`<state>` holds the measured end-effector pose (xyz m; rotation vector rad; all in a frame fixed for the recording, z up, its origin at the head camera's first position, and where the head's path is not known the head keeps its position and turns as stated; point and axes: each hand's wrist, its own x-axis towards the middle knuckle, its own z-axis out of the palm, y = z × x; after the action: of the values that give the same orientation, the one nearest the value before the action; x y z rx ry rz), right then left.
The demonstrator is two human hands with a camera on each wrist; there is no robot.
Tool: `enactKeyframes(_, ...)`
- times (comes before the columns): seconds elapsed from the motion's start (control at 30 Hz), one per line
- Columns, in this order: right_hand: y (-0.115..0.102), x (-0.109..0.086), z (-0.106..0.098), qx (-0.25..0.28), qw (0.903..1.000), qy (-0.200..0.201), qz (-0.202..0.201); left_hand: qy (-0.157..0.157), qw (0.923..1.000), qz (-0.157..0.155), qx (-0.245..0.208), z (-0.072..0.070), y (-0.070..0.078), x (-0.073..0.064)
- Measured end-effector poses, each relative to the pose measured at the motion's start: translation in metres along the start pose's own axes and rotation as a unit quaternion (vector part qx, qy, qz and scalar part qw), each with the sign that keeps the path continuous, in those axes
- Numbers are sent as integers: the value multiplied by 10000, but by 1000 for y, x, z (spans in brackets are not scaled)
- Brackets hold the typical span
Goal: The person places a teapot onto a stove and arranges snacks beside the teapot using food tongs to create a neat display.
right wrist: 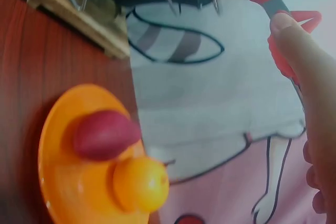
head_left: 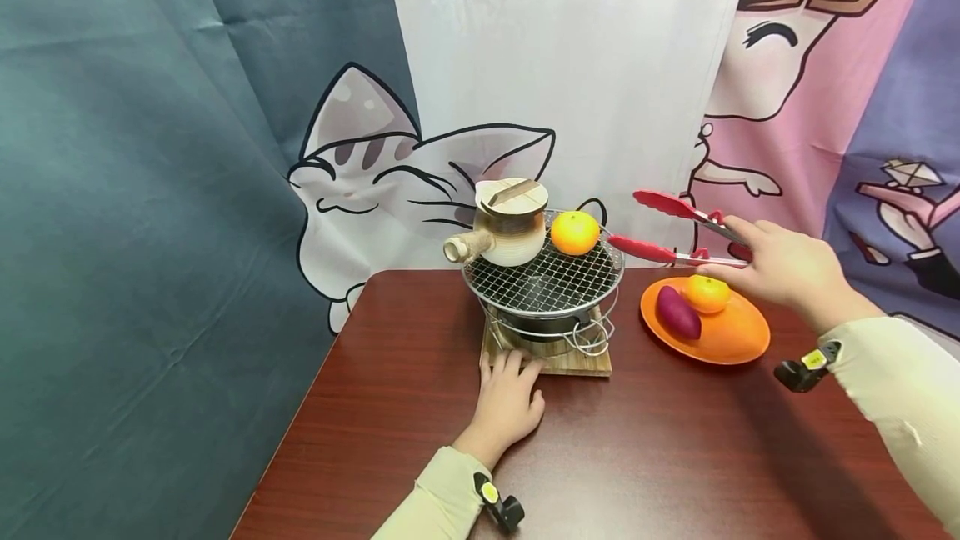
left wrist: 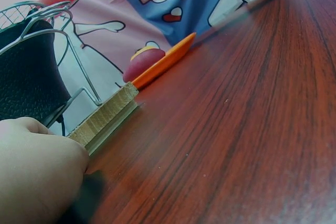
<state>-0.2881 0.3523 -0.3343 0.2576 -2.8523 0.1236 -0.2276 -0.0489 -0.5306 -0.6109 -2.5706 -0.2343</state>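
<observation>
My right hand (head_left: 795,269) grips red-tipped metal tongs (head_left: 645,250) above the orange plate. Their two arms are spread apart, with nothing between the red tips, which point left toward the grill. My left hand (head_left: 510,402) rests its spread fingers on the front edge of the wooden board (head_left: 577,367) under the stove. On the round wire grill rack (head_left: 536,286) a mandarin orange (head_left: 575,232) sits beside a small clay pot (head_left: 519,247) with a wooden lid and side handle. In the left wrist view the fingertips are hidden behind the hand.
To the right of the stove, an orange plate (head_left: 738,348) bears a purple sweet potato (head_left: 678,313) and another mandarin orange (head_left: 707,294). Bent wire handles (head_left: 592,340) stick out at the stove's front right. A cartoon-printed curtain (head_left: 570,48) hangs right behind the table.
</observation>
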Motion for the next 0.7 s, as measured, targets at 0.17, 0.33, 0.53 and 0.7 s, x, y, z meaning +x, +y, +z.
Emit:
enactKeyframes(0.17, 26, -9, 10, 73, 9996, -142, 242, 1, 10000, 9, 1, -1, 0, 1)
enactKeyframes(0.33, 47, -17, 24, 200, 9987, -96, 454, -67, 10000, -12, -21, -3, 2, 1)
enactKeyframes(0.53, 68, -26, 39, 338, 9961, -119, 812, -67, 10000, -20, -30, -2, 2, 0)
enactKeyframes(0.7, 81, -37, 50, 411, 9929, -242, 1088, -139, 9999, -27, -37, -3, 2, 0)
